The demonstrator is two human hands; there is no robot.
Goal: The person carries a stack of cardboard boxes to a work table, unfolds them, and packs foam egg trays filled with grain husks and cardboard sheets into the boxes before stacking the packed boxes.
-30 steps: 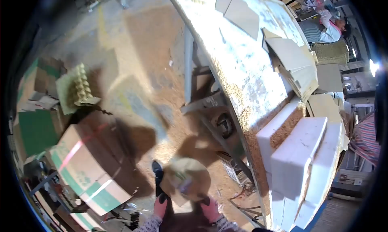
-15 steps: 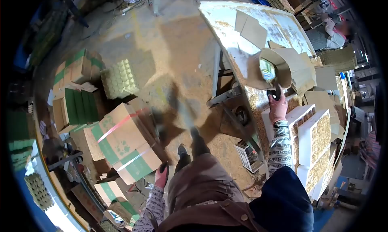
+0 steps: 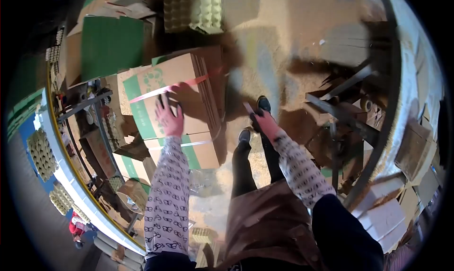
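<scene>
My left hand [image 3: 169,119], in a pink glove with dark fingertips, lies with fingers spread on the upper face of a bundle of flattened cardboard boxes [image 3: 191,117]. The bundle is brown with green printed bands. A pink strap [image 3: 191,82] crosses it just beyond my fingertips, and a white strap [image 3: 196,144] crosses it nearer to me. To the right of the bundle, above my shoes, my right hand [image 3: 266,123] is closed around a thin, pale, blade-like tool [image 3: 248,108]. Its handle is hidden in my fingers, and its exact kind is unclear.
Green-printed cartons [image 3: 111,46] and pale egg trays [image 3: 206,8] stand beyond the bundle. At the right is a worktable [image 3: 405,49] with a metal frame [image 3: 347,115] and an open carton [image 3: 414,148]. Along the left runs a white-edged table [image 3: 75,181] with egg trays [image 3: 41,155].
My view has turned left and down. My right hand has left the round cardboard container on the worktable and now holds the blade-like tool. My left hand has moved onto the bundle.
</scene>
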